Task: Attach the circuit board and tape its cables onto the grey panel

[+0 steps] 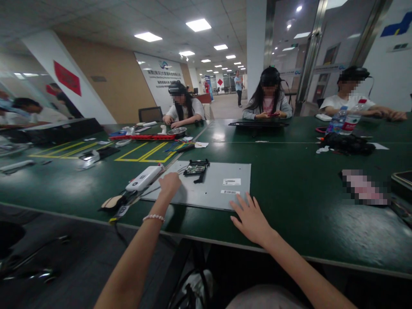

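Note:
A flat grey metal panel lies on the green table in front of me, with two white labels on it. My left hand rests curled at the panel's left edge, fingers folded under; I cannot make out anything in them. My right hand lies flat with fingers spread on the panel's near right corner. A small black circuit part sits at the panel's far edge. A white electric screwdriver lies just left of my left hand.
The green table has yellow tape markings at the left. Three people sit across it. Water bottles, a black bundle, a red tray and small tools lie about. A chair base stands at lower left.

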The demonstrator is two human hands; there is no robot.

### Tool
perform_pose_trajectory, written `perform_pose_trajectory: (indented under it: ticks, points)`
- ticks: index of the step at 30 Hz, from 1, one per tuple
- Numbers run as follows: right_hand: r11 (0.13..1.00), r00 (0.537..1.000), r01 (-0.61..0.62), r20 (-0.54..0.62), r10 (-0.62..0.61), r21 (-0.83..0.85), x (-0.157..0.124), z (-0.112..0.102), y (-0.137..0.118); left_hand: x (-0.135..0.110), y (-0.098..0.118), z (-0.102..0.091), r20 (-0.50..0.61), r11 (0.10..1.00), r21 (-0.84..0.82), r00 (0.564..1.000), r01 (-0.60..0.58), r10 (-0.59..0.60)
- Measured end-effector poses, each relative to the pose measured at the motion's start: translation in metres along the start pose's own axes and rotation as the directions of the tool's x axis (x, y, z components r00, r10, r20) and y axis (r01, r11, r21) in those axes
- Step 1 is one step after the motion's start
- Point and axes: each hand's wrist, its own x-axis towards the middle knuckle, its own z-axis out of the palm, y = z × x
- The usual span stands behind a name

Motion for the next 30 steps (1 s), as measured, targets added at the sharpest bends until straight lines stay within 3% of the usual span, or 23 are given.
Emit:
perform_pose_trajectory:
  ticks: [10, 14, 21, 26, 30]
  points:
    - [1.000, 1.000, -0.011, -0.026, 0.011, 0.009, 0.001, 0.000, -0.001, 0.028, -0.011, 0.003, -0.054, 0.996, 0.073, 0.997, -0.044, 0.048]
    - [1.000, 1.000, -0.010, -0.022, 0.010, 0.022, 0.001, 0.000, 0.000, 0.044, -0.011, 0.000, -0.129, 0.996, 0.073, 0.990, -0.041, 0.051]
    - [0.999, 1.000, -0.017, -0.020, 0.018, 0.037, 0.002, -0.001, 0.000, 0.084, 0.030, -0.008, -0.230, 0.996, 0.026, 0.969, -0.083, 0.086]
    - [0.999, 0.999, -0.015, -0.032, 0.016, 0.049, 0.004, 0.001, -0.002, 0.113, 0.060, -0.004, -0.198, 0.991, -0.026, 0.972, -0.132, 0.125]
    - [0.998, 1.000, -0.015, -0.027, 0.016, 0.053, 0.005, 0.000, -0.002, 0.122, 0.069, 0.005, -0.160, 0.987, -0.069, 0.979, -0.142, 0.129]
